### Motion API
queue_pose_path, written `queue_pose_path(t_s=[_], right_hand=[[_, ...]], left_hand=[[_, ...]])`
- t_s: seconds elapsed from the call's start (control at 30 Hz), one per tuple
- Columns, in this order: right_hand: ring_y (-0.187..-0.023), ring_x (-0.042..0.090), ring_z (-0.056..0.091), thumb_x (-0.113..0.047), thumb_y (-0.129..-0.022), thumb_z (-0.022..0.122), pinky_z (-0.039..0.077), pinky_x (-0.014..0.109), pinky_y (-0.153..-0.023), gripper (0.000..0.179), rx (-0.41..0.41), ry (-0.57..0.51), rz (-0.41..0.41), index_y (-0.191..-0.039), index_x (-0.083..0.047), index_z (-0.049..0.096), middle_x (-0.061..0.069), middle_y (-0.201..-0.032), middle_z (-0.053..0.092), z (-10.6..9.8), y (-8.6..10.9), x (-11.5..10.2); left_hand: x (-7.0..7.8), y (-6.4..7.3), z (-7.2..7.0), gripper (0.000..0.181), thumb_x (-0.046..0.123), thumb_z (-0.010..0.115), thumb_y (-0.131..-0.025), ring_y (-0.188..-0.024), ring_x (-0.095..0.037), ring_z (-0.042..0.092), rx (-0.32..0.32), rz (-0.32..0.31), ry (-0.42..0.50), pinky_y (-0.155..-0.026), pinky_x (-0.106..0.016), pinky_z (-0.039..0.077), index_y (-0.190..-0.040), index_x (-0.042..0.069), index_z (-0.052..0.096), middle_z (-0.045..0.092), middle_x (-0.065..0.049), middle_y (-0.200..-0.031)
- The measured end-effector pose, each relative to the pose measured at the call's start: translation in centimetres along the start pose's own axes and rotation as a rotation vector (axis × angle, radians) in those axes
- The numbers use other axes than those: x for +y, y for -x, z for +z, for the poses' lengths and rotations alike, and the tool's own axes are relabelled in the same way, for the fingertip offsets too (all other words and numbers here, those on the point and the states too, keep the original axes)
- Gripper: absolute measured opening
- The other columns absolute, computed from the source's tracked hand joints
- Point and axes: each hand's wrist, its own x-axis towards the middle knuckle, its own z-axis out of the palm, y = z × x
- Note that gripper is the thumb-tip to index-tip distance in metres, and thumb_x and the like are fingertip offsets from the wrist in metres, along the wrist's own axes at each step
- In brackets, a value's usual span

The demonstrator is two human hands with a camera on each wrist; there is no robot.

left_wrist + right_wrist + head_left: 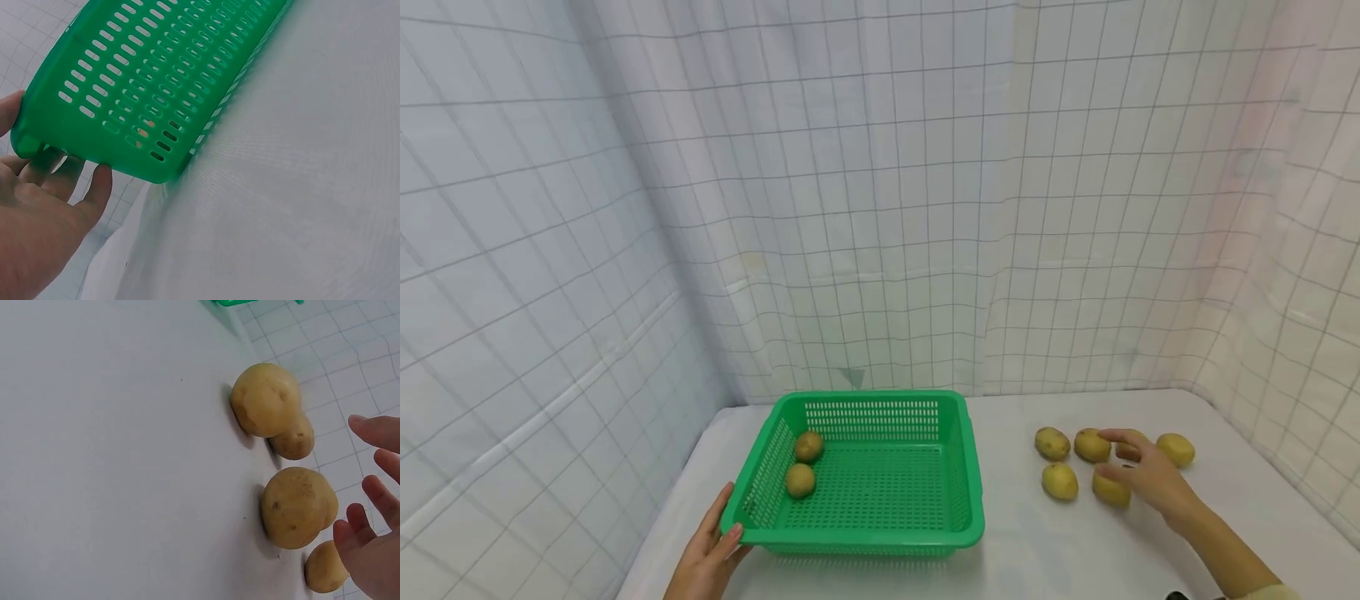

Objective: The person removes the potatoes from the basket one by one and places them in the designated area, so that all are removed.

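Note:
A green plastic basket (865, 537) stands on the table with two potatoes (801, 481) inside, along its left wall. My left hand (703, 554) holds the basket's rim at the near left corner; the left wrist view shows the thumb on the rim and fingers beneath it. To the right lie several yellow-brown potatoes (1060, 482) in two loose rows. Over them hovers my right hand (1153, 479), fingers spread and slightly bent, holding nothing. In the right wrist view its fingertips are apart from the nearest potato (294, 508). The hand partly hides one back-row potato.
A white cloth covers the table (1015, 550). White curtains with a dark grid (925, 208) hang behind it and at both sides. Bare tabletop lies between the basket and the loose potatoes.

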Motion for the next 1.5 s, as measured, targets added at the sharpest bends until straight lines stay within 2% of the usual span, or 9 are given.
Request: queue_pose_path(t_s=[0.17, 0.33, 0.4, 0.5, 0.57, 0.73, 1.0, 1.2, 1.5], right_hand=[[-0.133, 0.058, 0.040, -0.029, -0.096, 0.078, 0.044, 0.066, -0.098, 0.068, 0.008, 0.012, -0.054, -0.149, 0.001, 0.048, 0.037, -0.153, 0.035, 0.0, -0.6, -1.1], [-0.132, 0.055, 0.043, -0.025, -0.095, 0.079, 0.047, 0.062, -0.098, 0.067, 0.006, -0.004, -0.106, -0.148, 0.001, 0.049, 0.034, -0.151, 0.041, 0.1, -1.0, -2.0], [-0.133, 0.053, 0.043, -0.025, -0.094, 0.080, 0.046, 0.060, -0.100, 0.067, 0.001, -0.015, -0.111, -0.148, 0.000, 0.049, 0.031, -0.151, 0.042, 0.3, -1.3, -2.3], [-0.133, 0.051, 0.045, -0.024, -0.094, 0.080, 0.047, 0.058, -0.100, 0.064, 0.000, -0.008, -0.118, -0.147, -0.002, 0.051, 0.027, -0.150, 0.046, 0.8, -1.8, -2.6], [-0.132, 0.049, 0.048, -0.023, -0.094, 0.081, 0.049, 0.056, -0.099, 0.062, 0.000, 0.012, -0.131, -0.146, -0.004, 0.053, 0.025, -0.148, 0.049, 1.1, -2.0, -3.1], [-0.129, 0.048, 0.050, -0.018, -0.094, 0.080, 0.049, 0.055, -0.098, 0.059, -0.029, 0.004, -0.182, -0.145, -0.003, 0.053, 0.025, -0.145, 0.051, 1.7, -2.5, -4.5], [-0.132, 0.050, 0.046, -0.015, -0.095, 0.078, 0.046, 0.056, -0.103, 0.059, -0.097, -0.043, -0.207, -0.146, -0.001, 0.051, 0.026, -0.146, 0.050, 3.3, -3.7, -6.2], [-0.130, 0.047, 0.049, -0.020, -0.093, 0.081, 0.047, 0.056, -0.102, 0.059, -0.126, -0.037, -0.251, -0.144, -0.004, 0.054, 0.022, -0.144, 0.053, 5.1, -4.9, -7.7], [-0.126, 0.039, 0.053, -0.021, -0.091, 0.083, 0.049, 0.054, -0.099, 0.057, -0.176, -0.052, -0.281, -0.141, -0.009, 0.059, 0.017, -0.140, 0.055, 6.9, -5.8, -10.2]], left_hand=[[-0.5, 0.2, -0.2, 0.078, 0.007, 0.041, -0.113, -0.121, 0.011, 0.048, -0.004, 0.017, -0.002, -0.092, -0.019, 0.047, -0.156, -0.007, -0.023, -0.016, -0.038, -0.159], [-0.7, 0.2, -0.2, 0.079, 0.008, 0.043, -0.113, -0.123, 0.007, 0.050, 0.009, 0.033, 0.000, -0.093, -0.021, 0.048, -0.157, -0.007, -0.020, 0.027, 0.001, -0.161], [-0.6, 0.1, -0.2, 0.078, 0.007, 0.043, -0.113, -0.123, 0.008, 0.050, 0.016, 0.030, -0.008, -0.092, -0.021, 0.049, -0.157, -0.007, -0.019, 0.027, -0.002, -0.163], [-0.5, -0.1, -0.2, 0.078, 0.007, 0.042, -0.113, -0.123, 0.009, 0.048, 0.011, 0.025, -0.019, -0.092, -0.020, 0.048, -0.158, -0.006, -0.020, 0.004, -0.020, -0.166], [-0.5, -0.1, -0.4, 0.078, 0.008, 0.042, -0.113, -0.122, 0.009, 0.049, 0.011, 0.021, -0.007, -0.092, -0.021, 0.049, -0.157, -0.006, -0.021, 0.013, -0.012, -0.166], [-0.8, -0.1, -0.7, 0.080, 0.008, 0.044, -0.112, -0.121, 0.007, 0.052, 0.018, 0.022, 0.029, -0.091, -0.021, 0.049, -0.156, -0.007, -0.021, 0.043, 0.034, -0.137], [-1.0, -0.3, -0.8, 0.079, 0.008, 0.043, -0.113, -0.121, 0.006, 0.052, -0.002, 0.026, 0.041, -0.091, -0.022, 0.049, -0.156, -0.008, -0.022, 0.043, 0.036, -0.136], [-1.1, -0.3, -1.2, 0.081, 0.011, 0.043, -0.113, -0.123, 0.009, 0.048, -0.009, 0.032, 0.043, -0.093, -0.021, 0.048, -0.157, -0.005, -0.023, 0.027, 0.020, -0.147], [-1.8, -0.6, -1.3, 0.085, 0.009, 0.045, -0.112, -0.121, 0.007, 0.052, -0.043, 0.035, 0.095, -0.091, -0.021, 0.049, -0.154, -0.007, -0.027, 0.047, 0.034, -0.134]])
